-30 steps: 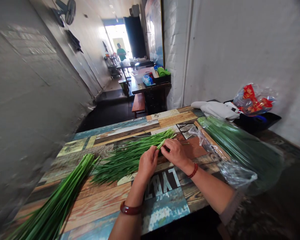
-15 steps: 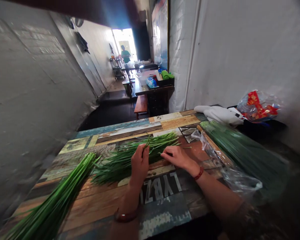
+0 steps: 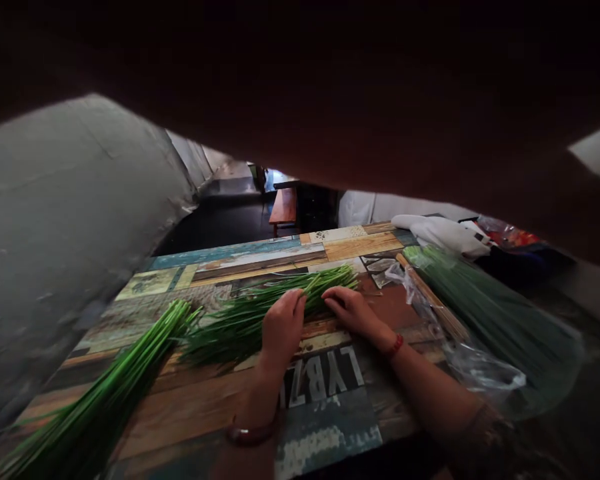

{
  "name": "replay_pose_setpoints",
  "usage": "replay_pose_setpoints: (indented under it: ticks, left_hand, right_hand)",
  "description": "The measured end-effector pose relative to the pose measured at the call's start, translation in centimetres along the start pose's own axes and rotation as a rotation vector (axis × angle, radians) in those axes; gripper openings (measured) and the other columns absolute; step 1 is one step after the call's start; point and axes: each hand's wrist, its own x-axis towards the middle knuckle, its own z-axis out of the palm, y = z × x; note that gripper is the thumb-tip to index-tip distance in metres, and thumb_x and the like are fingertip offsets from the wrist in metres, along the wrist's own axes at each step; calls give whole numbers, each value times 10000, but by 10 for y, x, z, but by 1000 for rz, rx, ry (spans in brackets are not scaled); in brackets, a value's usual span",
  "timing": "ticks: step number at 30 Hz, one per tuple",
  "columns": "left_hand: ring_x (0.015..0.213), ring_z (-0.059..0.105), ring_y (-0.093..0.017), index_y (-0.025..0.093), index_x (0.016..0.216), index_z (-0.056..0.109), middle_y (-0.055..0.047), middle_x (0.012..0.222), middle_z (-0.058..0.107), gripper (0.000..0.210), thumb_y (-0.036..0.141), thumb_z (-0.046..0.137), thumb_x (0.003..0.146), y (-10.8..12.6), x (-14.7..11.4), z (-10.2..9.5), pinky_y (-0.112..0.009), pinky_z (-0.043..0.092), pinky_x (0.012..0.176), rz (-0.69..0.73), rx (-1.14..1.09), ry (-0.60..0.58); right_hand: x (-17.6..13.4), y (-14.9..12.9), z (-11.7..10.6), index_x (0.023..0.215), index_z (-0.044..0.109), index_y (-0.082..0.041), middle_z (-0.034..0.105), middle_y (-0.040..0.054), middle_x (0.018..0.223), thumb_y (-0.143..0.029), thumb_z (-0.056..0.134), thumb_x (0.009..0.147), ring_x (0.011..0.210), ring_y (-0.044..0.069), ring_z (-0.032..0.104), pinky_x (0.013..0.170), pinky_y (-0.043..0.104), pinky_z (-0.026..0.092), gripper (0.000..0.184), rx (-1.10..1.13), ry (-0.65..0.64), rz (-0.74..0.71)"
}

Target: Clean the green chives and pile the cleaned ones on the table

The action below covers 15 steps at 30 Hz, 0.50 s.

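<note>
A loose pile of garlic chives [image 3: 235,325] lies across the middle of the table, pale stalk ends to the right. My left hand [image 3: 283,327] is at the near side of this pile, thumb and forefinger pinched on a few chive stalks. Just to its right, my right hand [image 3: 353,312] hovers by the pale ends with its fingertips pressed together; what they hold, if anything, is too small to make out. Further left lies a neater bundle of chives [image 3: 125,380], its pale ends pointing away from me.
On the right of the patterned table [image 3: 330,427] lie more long green stalks in a clear plastic bag [image 3: 500,327], beside a wooden stick [image 3: 433,297]. A white cloth [image 3: 440,233] sits behind them. Something dark and blurred covers the upper view. A bench [image 3: 283,205] stands beyond.
A dark shape has come down over the upper view, hiding the far room. My left hand has lowered the stalks it held upright and moved slightly toward my right hand.
</note>
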Motion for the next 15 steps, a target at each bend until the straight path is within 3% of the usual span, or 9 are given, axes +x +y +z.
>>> replay_pose_setpoints:
  ticks: [5, 15]
  left_hand:
    - [838, 647, -166, 214, 925, 623, -46, 916, 700, 222, 278, 411, 946, -1, -4, 11, -270, 481, 752, -18, 41, -135]
    - [832, 651, -165, 218, 915, 615, -39, 900, 698, 192, 246, 426, 939, 4, -10, 15, -261, 482, 741, -42, 95, -184]
  right_hand:
    - [-3, -13, -5, 1026, 642, -203, 686, 50, 958, -341, 521, 911, 871, 179, 627, 790, 303, 496, 217, 183, 141, 105]
    - [-9, -13, -6, 1108, 604, -209, 637, 47, 928, -385, 524, 910, 835, 182, 592, 759, 313, 483, 277, 221, 156, 131]
